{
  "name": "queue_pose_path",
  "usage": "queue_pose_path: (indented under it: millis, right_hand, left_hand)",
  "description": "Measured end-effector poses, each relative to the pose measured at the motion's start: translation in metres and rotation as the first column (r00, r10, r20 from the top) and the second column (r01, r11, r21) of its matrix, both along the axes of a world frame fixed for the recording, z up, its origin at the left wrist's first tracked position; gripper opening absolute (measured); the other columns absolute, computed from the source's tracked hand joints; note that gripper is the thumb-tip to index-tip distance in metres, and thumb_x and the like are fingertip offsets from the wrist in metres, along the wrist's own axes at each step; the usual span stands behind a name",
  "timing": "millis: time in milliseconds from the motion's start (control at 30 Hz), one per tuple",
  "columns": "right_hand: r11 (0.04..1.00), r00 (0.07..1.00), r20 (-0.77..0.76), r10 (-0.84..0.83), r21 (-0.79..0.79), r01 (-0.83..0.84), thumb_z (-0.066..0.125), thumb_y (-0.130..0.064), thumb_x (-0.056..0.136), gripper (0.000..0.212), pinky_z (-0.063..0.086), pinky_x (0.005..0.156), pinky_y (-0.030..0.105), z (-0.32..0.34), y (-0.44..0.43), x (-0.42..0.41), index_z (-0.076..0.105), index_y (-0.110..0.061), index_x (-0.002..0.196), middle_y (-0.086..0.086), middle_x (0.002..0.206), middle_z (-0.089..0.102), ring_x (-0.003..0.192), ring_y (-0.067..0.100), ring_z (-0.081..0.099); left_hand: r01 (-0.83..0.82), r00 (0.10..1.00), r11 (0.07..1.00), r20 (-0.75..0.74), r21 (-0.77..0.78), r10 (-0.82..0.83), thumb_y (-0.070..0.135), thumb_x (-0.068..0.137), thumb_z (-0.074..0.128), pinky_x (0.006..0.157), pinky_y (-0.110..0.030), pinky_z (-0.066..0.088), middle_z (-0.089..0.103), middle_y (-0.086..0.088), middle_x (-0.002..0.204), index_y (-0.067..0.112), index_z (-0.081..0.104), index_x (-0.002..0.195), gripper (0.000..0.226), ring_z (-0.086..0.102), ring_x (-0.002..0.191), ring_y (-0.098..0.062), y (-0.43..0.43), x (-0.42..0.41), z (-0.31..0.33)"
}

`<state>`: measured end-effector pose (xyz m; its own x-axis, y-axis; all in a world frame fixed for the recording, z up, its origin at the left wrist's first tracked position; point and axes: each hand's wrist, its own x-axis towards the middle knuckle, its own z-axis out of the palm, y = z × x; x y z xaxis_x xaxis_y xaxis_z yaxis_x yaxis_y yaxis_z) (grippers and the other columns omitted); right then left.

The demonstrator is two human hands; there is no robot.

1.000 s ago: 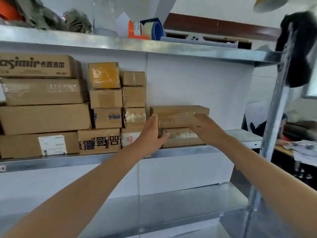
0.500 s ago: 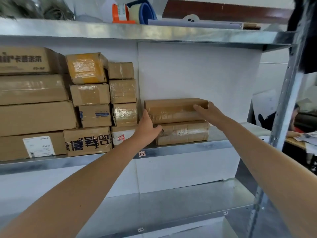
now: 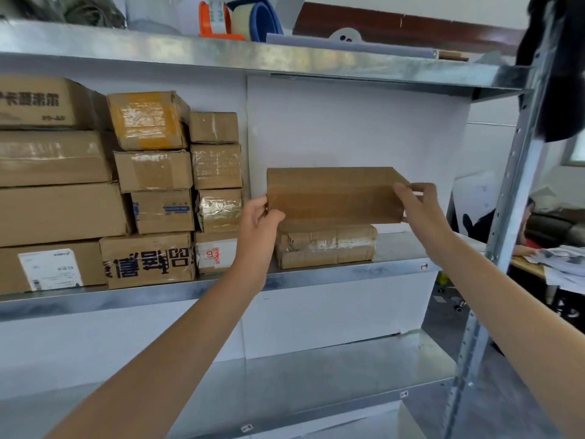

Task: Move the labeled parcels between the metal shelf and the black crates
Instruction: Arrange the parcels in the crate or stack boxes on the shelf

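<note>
The upper parcel (image 3: pixel 332 194) is over the lower parcel (image 3: pixel 326 247) on the shelf (image 3: pixel 316 277) (stacked boxes (image 3: pixel 152 185) just left).

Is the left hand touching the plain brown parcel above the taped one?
Touching. The head view shows the left hand gripping the plain brown parcel at its lower left corner.

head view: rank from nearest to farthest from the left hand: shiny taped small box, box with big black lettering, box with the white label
1. shiny taped small box, just left of the left hand, which grips the plain brown box.
2. box with big black lettering, bottom row, further left.
3. box with the white label, bottom row, far left end.
</note>
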<state>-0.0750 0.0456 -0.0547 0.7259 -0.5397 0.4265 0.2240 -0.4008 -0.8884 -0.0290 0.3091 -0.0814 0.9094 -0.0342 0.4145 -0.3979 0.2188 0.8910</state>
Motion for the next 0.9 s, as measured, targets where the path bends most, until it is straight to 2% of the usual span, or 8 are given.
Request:
queue_pose_path:
  millis: [133,200,333,400,533,633,800,900]
  right_hand:
    - [0.997,1.0,0.01,-0.015,0.078,0.014,0.047,-0.06,0.097,0.043,0.049,0.102,0.051,-0.031,-0.003,-0.026,0.037,-0.024,0.119,-0.008,0.106,0.05,0.111,0.021,0.056]
    - [0.995,0.999,-0.026,-0.027,0.092,0.029,0.048,-0.059,0.097,0.045,0.051,0.101,0.052,-0.045,-0.003,-0.037,0.04,-0.02,0.118,-0.006,0.105,0.05,0.11,0.022,0.057]
    - [0.993,0.996,-0.049,-0.07,0.09,0.074,0.055,-0.055,0.096,0.041,0.054,0.088,0.041,-0.067,-0.002,-0.054,0.043,-0.017,0.106,-0.002,0.098,0.05,0.098,0.02,0.056]
    - [0.995,0.996,-0.063,-0.059,0.078,0.064,0.056,-0.055,0.094,0.042,0.049,0.079,0.032,-0.078,0.005,-0.061,0.043,-0.018,0.109,-0.003,0.099,0.049,0.094,0.017,0.053]
    - [0.998,0.991,-0.126,0.045,0.043,-0.04,0.053,-0.05,0.098,0.05,0.041,0.086,0.028,-0.102,0.028,-0.066,0.041,-0.017,0.135,0.003,0.125,0.051,0.109,0.017,0.053]
    - [0.995,0.984,-0.158,0.076,-0.045,-0.084,0.053,-0.045,0.1,0.05,0.04,0.089,0.029,-0.119,0.045,-0.062,0.042,-0.016,0.139,0.007,0.133,0.049,0.113,0.02,0.054]
    - [0.973,0.963,-0.227,0.147,-0.142,-0.183,0.067,-0.039,0.092,0.042,0.043,0.066,0.018,-0.143,0.074,-0.046,0.047,-0.025,0.126,-0.008,0.103,0.06,0.089,0.002,0.058]
    - [0.965,0.947,-0.241,0.21,-0.105,-0.241,0.068,-0.042,0.09,0.04,0.045,0.066,0.018,-0.161,0.097,-0.035,0.049,-0.025,0.121,-0.008,0.102,0.062,0.09,0.003,0.061]
  left_hand:
    - [0.007,0.997,0.993,-0.072,-0.115,-0.015,0.025,0.093,0.063,0.09,-0.022,0.044,0.067,0.009,0.113,0.024,0.065,0.097,0.005,0.061,0.111,-0.005,0.011,-0.012,-0.022]
    - [0.0,0.992,0.992,-0.126,-0.126,-0.016,0.029,0.093,0.064,0.096,-0.027,0.049,0.068,0.003,0.117,0.022,0.066,0.1,0.01,0.062,0.114,-0.012,0.013,-0.017,-0.032]
    - [-0.01,0.994,0.996,-0.11,-0.089,0.0,0.037,0.091,0.067,0.091,-0.025,0.052,0.072,0.008,0.111,0.027,0.071,0.11,0.021,0.066,0.107,-0.007,0.021,-0.03,-0.052]
    - [-0.018,0.994,0.996,-0.106,-0.088,0.009,0.037,0.089,0.07,0.089,-0.024,0.052,0.073,0.015,0.105,0.031,0.073,0.108,0.02,0.067,0.102,-0.001,0.027,-0.038,-0.063]
    - [-0.039,0.984,0.994,-0.177,-0.101,0.02,0.035,0.087,0.073,0.093,-0.023,0.048,0.071,0.018,0.114,0.038,0.073,0.103,0.016,0.064,0.107,0.002,0.046,-0.051,-0.089]
    - [-0.057,0.982,0.997,-0.184,-0.047,0.048,0.036,0.089,0.07,0.093,-0.022,0.047,0.068,0.019,0.118,0.039,0.073,0.11,0.021,0.064,0.11,0.0,0.069,-0.06,-0.108]
    - [-0.163,0.955,0.986,-0.247,0.028,0.165,0.028,0.091,0.069,0.101,-0.029,0.046,0.071,0.018,0.115,0.039,0.072,0.113,0.025,0.063,0.114,-0.007,0.116,-0.072,-0.138]
    - [-0.22,0.938,0.972,-0.253,0.086,0.235,0.025,0.092,0.068,0.098,-0.028,0.047,0.071,0.019,0.113,0.044,0.073,0.11,0.026,0.063,0.111,-0.005,0.141,-0.08,-0.155]
